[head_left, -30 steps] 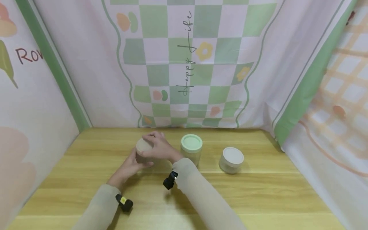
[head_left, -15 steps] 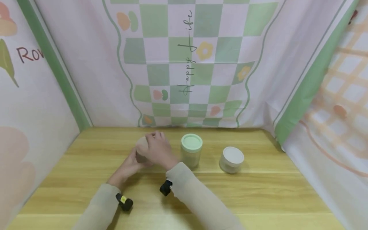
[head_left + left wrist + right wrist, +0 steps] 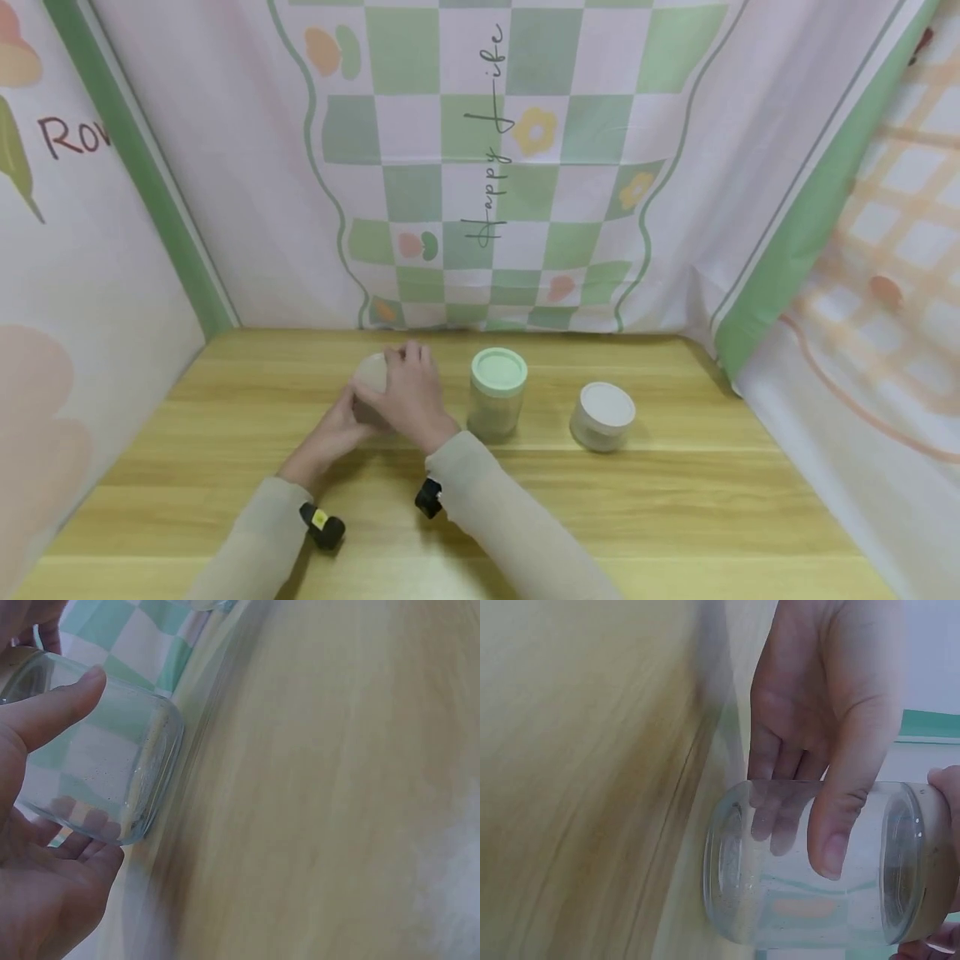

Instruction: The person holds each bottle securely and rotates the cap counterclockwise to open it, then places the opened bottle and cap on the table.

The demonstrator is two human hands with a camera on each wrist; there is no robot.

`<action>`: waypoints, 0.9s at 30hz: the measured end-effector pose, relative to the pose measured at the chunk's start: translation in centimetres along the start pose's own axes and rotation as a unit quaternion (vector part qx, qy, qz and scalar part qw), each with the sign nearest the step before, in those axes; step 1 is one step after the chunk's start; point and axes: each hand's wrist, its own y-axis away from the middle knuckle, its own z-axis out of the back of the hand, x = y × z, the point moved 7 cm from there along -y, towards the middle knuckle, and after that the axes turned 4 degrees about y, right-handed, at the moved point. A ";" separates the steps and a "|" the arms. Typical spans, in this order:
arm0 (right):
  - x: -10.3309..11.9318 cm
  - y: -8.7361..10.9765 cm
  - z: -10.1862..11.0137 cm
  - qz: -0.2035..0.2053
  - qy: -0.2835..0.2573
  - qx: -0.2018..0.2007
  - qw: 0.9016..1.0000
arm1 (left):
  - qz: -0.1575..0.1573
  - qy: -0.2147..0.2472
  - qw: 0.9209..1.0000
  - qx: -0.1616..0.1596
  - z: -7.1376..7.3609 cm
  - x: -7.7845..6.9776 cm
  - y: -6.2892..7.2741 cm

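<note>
A clear glass jar (image 3: 802,919) with a beige lid (image 3: 371,372) is at the left-middle of the table. My left hand (image 3: 333,437) grips the glass body; in the left wrist view its thumb lies along one side and its fingers curl round the other. Over the top, my right hand (image 3: 414,396) holds the lid by its rim, partly hiding it in the head view. In the right wrist view the lid sits on the jar's mouth. A second jar (image 3: 493,412) with a pale green lid (image 3: 499,371) stands upright just right of my right hand.
Further right stands a short, clear jar with a white lid (image 3: 603,417). All rest on a wood-grain table (image 3: 675,517). A green-and-white checkered curtain (image 3: 517,192) hangs along the table's back edge, with printed cloths at both sides.
My right hand has turned on the lid; its wrist and forearm have swung down and left, and its fingers have shifted along the rim. My left hand keeps its grip on the jar.
</note>
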 end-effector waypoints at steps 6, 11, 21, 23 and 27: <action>0.1 0.3 0.3 0.012 -0.001 -0.033 0.999 | 0.010 -0.004 1.000 -0.001 0.0 0.0 0.1; 0.1 0.3 0.3 0.016 -0.016 -0.038 0.999 | 0.013 -0.002 1.000 0.003 0.0 -0.2 0.2; 0.0 0.0 -0.1 0.013 -0.027 -0.020 0.999 | 0.017 0.003 1.000 0.007 0.2 0.1 0.1; -0.1 0.0 -0.1 0.013 -0.035 -0.015 0.999 | 0.016 0.005 1.000 0.009 0.2 0.2 0.0; -0.4 -0.1 -0.1 0.022 -0.056 -0.010 0.998 | 0.013 0.013 1.000 0.012 0.2 0.2 0.0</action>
